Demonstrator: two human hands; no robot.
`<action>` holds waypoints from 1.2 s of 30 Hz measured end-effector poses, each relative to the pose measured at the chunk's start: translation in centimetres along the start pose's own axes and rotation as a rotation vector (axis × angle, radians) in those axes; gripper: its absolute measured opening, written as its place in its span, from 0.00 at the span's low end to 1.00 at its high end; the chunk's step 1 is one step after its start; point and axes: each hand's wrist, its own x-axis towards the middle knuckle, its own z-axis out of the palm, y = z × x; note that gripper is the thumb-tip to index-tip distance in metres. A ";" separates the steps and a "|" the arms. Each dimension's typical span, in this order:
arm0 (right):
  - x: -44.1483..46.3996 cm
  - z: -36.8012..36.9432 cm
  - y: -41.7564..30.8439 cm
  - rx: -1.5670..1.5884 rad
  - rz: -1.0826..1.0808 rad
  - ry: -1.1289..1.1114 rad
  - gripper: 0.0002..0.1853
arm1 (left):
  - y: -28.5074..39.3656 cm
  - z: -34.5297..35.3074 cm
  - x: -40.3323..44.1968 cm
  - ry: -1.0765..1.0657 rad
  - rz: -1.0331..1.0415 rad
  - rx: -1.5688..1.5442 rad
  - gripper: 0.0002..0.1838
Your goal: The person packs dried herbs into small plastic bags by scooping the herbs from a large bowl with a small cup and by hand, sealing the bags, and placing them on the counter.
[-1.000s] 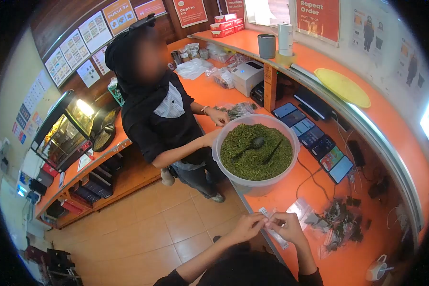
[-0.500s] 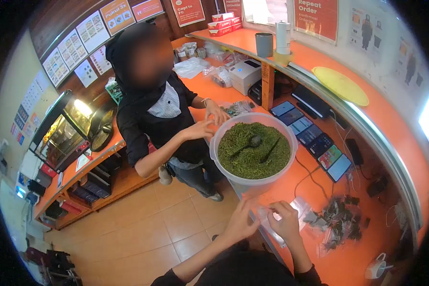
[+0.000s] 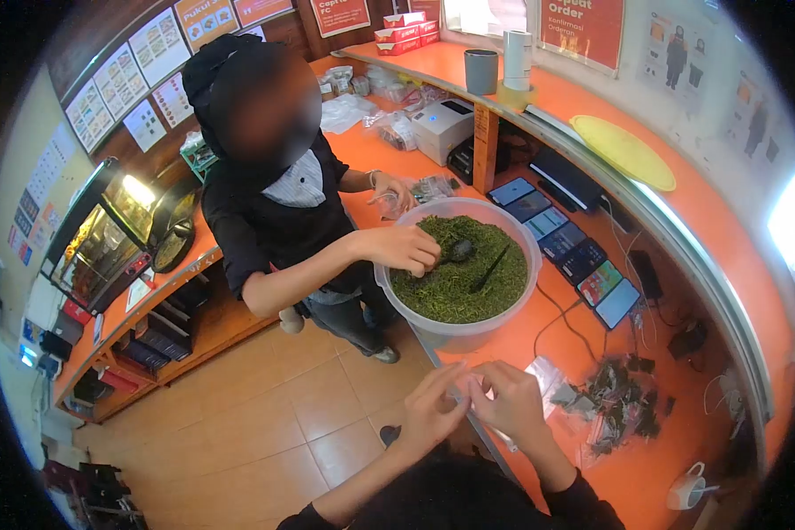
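At the counter's near edge, my left hand point(image 3: 435, 408) and my right hand point(image 3: 507, 402) are close together, fingertips pinched on a small clear plastic bag point(image 3: 465, 380). The bag is mostly hidden by my fingers. Just beyond them stands a translucent tub point(image 3: 535, 278) full of chopped green herb point(image 3: 450, 296), with two black spoons in it, one of them a spoon point(image 3: 486, 276) leaning free. To the right of my hands lie flat clear plastic bags point(image 3: 549, 382) and a heap of small filled packets point(image 3: 623, 402).
Across the tub, a co-worker's hand point(image 3: 402, 249) grips the other spoon, while their other hand point(image 3: 390, 192) holds a small bag. Several phones point(image 3: 581, 252) with cables line the counter point(image 3: 521, 331). A white mug point(image 3: 685, 488) sits at right.
The co-worker's one hand has moved onto a spoon in the tub, and their other hand now holds a bag. My hands have drawn closer together around the plastic bag. The view has shifted slightly.
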 end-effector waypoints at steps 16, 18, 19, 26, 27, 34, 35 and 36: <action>18.2 -6.4 4.4 -0.825 -0.589 -0.092 0.07 | -2.4 -6.6 -1.0 0.270 -0.499 -0.318 0.28; 18.0 -5.5 4.9 -0.782 -0.577 -0.182 0.04 | -2.5 -7.4 -0.3 0.300 -0.547 -0.322 0.28; 17.8 -5.1 5.2 -0.762 -0.583 -0.223 0.03 | -2.3 -7.8 0.0 0.307 -0.509 -0.324 0.29; 17.9 -3.6 8.0 -0.548 -0.341 -0.322 0.07 | 1.1 -8.7 2.1 0.317 -0.403 -0.353 0.30; 17.9 -3.9 8.2 -0.552 -0.341 -0.313 0.07 | 1.8 -9.0 2.5 0.314 -0.394 -0.354 0.30; 18.1 -5.7 11.0 -0.200 -0.159 -0.316 0.10 | 6.8 -10.0 7.6 0.276 -0.157 -0.402 0.33; 18.2 -6.0 11.2 -0.187 -0.152 -0.295 0.11 | 7.5 -9.8 8.7 0.243 -0.116 -0.414 0.33; 18.3 -6.2 11.5 -0.174 -0.147 -0.275 0.11 | 8.1 -9.5 9.8 0.211 -0.075 -0.423 0.33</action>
